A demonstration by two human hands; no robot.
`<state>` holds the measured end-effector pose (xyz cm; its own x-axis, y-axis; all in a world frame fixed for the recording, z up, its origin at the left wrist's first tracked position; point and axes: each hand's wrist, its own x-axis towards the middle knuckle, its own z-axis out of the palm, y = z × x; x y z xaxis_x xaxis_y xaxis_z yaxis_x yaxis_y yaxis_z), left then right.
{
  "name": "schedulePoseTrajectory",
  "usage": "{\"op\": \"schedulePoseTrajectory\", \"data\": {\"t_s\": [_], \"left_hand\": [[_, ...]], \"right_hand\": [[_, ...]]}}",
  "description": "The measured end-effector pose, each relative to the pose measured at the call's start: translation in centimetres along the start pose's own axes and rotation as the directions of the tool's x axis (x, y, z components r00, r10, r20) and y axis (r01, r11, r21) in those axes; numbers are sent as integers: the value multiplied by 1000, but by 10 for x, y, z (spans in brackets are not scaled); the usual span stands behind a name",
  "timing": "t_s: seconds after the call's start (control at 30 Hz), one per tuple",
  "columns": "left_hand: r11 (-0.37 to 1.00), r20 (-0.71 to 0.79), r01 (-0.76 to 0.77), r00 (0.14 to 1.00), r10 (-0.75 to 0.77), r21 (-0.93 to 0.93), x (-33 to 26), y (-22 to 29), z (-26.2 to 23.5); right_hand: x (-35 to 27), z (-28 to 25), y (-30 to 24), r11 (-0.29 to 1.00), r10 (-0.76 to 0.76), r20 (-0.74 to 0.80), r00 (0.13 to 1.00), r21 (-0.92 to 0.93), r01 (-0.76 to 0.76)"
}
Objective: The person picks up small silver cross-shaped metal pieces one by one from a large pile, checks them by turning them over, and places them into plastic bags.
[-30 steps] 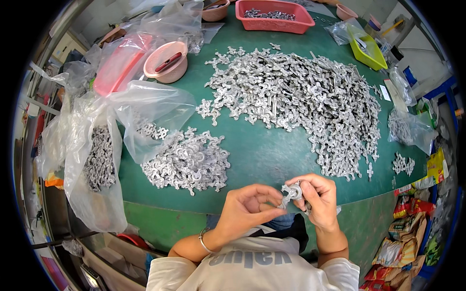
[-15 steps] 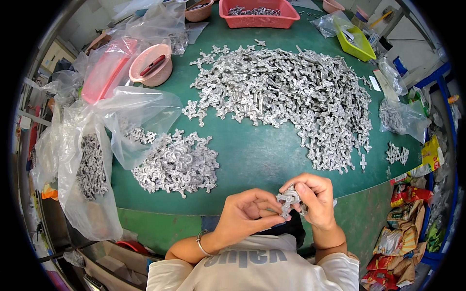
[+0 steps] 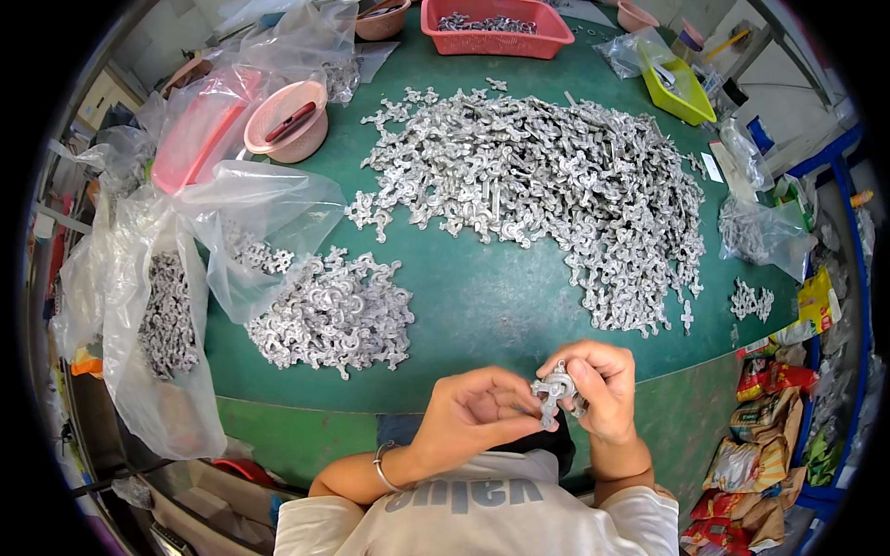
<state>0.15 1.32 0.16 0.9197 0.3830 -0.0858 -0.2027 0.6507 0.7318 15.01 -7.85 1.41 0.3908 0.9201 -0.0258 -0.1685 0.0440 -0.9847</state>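
Note:
Near the table's front edge, my right hand point(image 3: 603, 387) pinches a small grey cast metal part point(image 3: 554, 389) between thumb and fingers. The part has rounded lobes and arms, with one arm pointing down. My left hand point(image 3: 482, 406) curls in from the other side, its thumb and fingertips against the part's left side and lower arm. Some of the part is hidden behind the right fingers. To the left of my hands lies a smaller heap of similar cast metal parts point(image 3: 334, 310). A much larger heap of metal parts point(image 3: 547, 176) spreads over the table's far middle and right.
The green table point(image 3: 491, 296) has clear plastic bags point(image 3: 167, 408) of parts on its left. A pink bowl point(image 3: 311, 139) holds a red-handled tool. Farther back stand a red basin point(image 3: 501, 42) and a yellow-green basket point(image 3: 681, 93). Colourful packets point(image 3: 742, 459) line the right side.
Between my fingers the metal part has turned slightly, its lower arm now showing more clearly. Both hands stay close together around it. The whole view has shifted a little.

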Motion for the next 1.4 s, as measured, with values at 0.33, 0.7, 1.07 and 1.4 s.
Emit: {"op": "schedulePoseTrajectory", "data": {"t_s": [0.33,0.7,1.07,1.4], "left_hand": [[974,111,156,984,-139,-164,7,8,3],[951,236,292,936,-261,-105,12,11,5],[947,285,306,920,-268,-97,14,10,8],[947,309,306,914,-264,-97,16,11,9]], "right_hand": [[-3,-3,-2,998,3,44,999,61,-5],[0,-6,1,988,-110,103,989,120,98],[1,-9,1,975,-210,110,971,102,199],[1,-9,3,966,-243,101,965,116,231]]}}
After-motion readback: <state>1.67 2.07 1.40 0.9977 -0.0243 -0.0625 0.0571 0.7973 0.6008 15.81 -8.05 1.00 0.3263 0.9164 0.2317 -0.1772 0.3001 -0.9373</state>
